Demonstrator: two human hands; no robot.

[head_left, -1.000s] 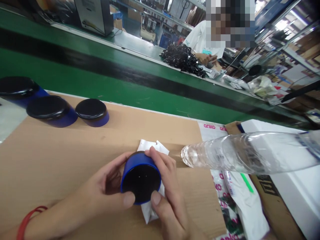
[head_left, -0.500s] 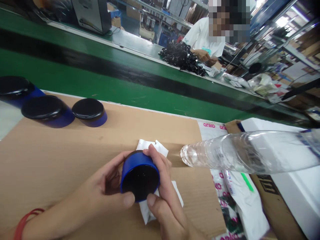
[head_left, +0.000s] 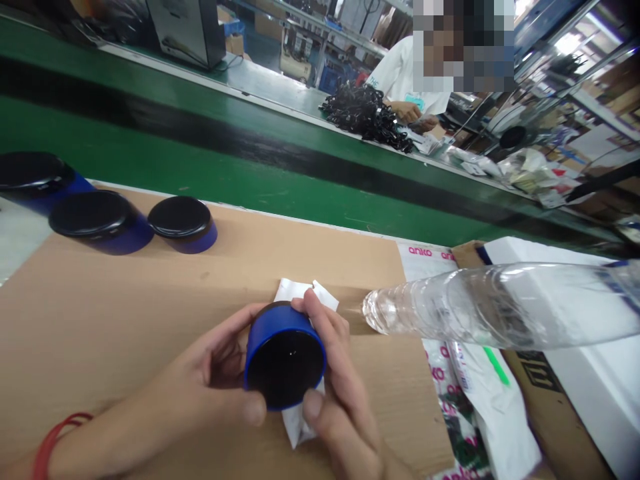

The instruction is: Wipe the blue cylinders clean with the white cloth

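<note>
Between my two hands is a short blue cylinder with a glossy black end face (head_left: 286, 368), tilted so that face points toward me. My left hand (head_left: 225, 373) grips its left side, thumb at the lower edge. On the right side, the fingers of my right hand (head_left: 335, 373) wrap over the blue wall and the thumb presses near the bottom rim. Beneath it, a crumpled white cloth or paper (head_left: 296, 291) lies on the cardboard sheet (head_left: 150, 333), partly hidden by my hands. Several similar blue cylinders with black tops (head_left: 183, 223) stand at the far left.
A clear plastic bottle (head_left: 450, 307) stands to the right, by a white foam box (head_left: 590, 393) and a white packet (head_left: 500, 413). Beyond the cardboard runs a green conveyor belt (head_left: 280, 193). Across it, a person in a white shirt (head_left: 395, 67) handles a pile of black cables (head_left: 360, 110).
My hands and the blue cylinder have shifted slightly to the right, and its black face is turned a little more toward me. Both hands keep their grip.
</note>
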